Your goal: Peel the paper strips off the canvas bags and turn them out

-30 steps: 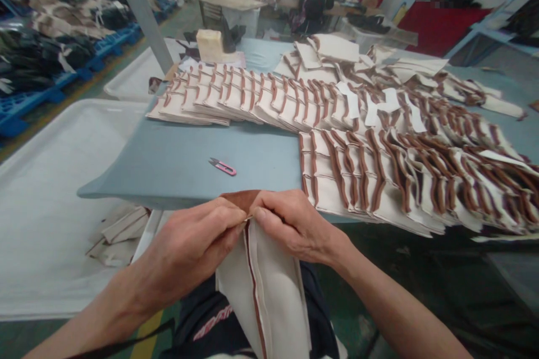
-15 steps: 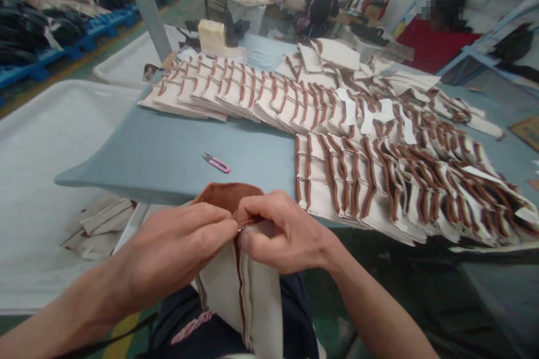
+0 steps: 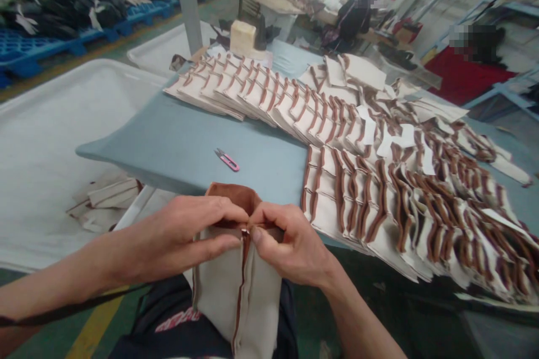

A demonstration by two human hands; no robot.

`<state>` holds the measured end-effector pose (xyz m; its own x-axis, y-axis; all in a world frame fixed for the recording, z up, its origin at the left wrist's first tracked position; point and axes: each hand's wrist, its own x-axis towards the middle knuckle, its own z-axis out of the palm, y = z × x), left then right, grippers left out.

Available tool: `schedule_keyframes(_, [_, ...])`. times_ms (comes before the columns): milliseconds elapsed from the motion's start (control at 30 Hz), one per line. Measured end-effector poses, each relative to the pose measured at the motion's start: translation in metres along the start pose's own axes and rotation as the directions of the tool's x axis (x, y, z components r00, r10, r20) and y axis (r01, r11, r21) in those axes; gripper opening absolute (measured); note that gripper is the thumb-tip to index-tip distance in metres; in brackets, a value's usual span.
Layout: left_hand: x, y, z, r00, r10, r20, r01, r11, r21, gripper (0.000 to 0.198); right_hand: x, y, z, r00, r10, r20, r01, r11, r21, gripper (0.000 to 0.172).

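Observation:
A cream fabric pouch (image 3: 219,286) with a brown inside and a brown-edged seam down its front hangs over my lap. At its top edge, my left hand (image 3: 181,230) grips the cloth left of the seam, fingers above and thumb on the front. My right hand (image 3: 292,241) pinches the same edge just right of the seam, its thumb and fingertips pressed together. Both sets of fingertips nearly meet there. Beyond the pouch, pink-handled thread snips (image 3: 228,160) lie on the blue-grey table (image 3: 168,140), touched by neither hand.
Rows of similar cream-and-brown pieces (image 3: 337,196) overlap across the table, some bearing white paper slips (image 3: 385,143). A white bin (image 3: 50,140) with loose fabric pieces (image 3: 109,196) stands at left. A pale block (image 3: 243,36) sits at the table's far end. Co-workers (image 3: 353,17) are in the background.
The view has swung left, so the table and its contents appear farther right. My left thumb now shows apart from its fingers, lower on the pouch's front. My right hand keeps its pinch.

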<state>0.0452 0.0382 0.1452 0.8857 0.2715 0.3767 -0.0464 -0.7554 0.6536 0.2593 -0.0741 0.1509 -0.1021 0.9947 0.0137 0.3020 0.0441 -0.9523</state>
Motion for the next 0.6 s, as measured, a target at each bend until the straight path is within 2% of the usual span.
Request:
schedule_keyframes(100, [0.007,0.004,-0.011,0.983,-0.102,0.155,0.117,0.988,-0.096,0.018,-0.004,-0.004,-0.002,0.991,-0.130,-0.016,0.126,0.979,-0.161,0.012])
schedule_keyframes(200, [0.016,0.007,-0.018,0.955,-0.147,0.259,0.178,0.979,-0.102,0.030,-0.007,-0.008,-0.004,0.966,-0.260,0.000,0.250,0.928,-0.277,0.016])
schedule_keyframes(300, [0.022,0.009,-0.020,0.936,-0.153,0.318,0.177,0.983,-0.049,0.028,-0.011,-0.010,-0.007,0.945,-0.324,0.043,0.318,0.878,-0.358,0.016])
schedule_keyframes(400, [0.025,0.012,-0.019,0.935,-0.140,0.326,0.151,0.989,-0.008,0.026,-0.014,-0.012,-0.011,0.946,-0.316,0.077,0.321,0.865,-0.385,0.016])
schedule_keyframes(500, [0.025,0.019,-0.018,0.947,-0.127,0.295,0.158,0.984,-0.086,0.025,-0.016,-0.012,-0.010,0.964,-0.259,0.066,0.267,0.923,-0.275,0.016])
schedule_keyframes(600, [0.023,0.025,-0.013,0.950,-0.143,0.278,0.233,0.917,-0.324,0.027,-0.016,-0.009,-0.003,0.986,-0.110,0.122,0.101,0.992,0.073,0.020])
